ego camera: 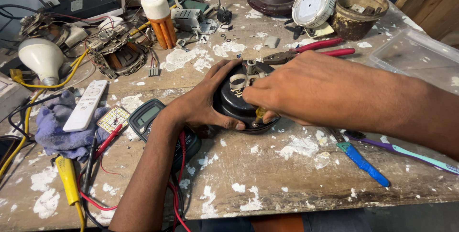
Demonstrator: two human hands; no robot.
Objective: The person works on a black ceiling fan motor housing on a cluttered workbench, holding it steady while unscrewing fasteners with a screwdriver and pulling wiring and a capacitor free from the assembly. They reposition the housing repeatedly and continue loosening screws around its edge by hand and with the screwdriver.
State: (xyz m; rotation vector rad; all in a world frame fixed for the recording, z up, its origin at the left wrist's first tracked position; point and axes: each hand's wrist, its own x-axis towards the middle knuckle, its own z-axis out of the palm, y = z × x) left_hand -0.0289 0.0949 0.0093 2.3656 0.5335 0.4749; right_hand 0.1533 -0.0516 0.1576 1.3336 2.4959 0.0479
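Observation:
A round black motor housing (232, 105) with a metal shaft at its top lies in the middle of the paint-flecked wooden bench (267, 174). My left hand (203, 100) cups its left side, thumb along the lower rim. My right hand (291, 88) lies over the housing's right half and grips a small screwdriver with a yellow handle (259, 114), its tip pointing down at the rim. Most of the screwdriver is hidden by my fingers.
Red-handled pliers (311, 50) lie just behind the housing. A multimeter (148, 117) with red and black leads, a white remote (87, 105) on a blue cloth and an LED board sit left. A blue tool (363, 162) and a toothbrush (411, 155) lie right. Bulbs, motor parts, a rusty bowl (358, 14) crowd the back.

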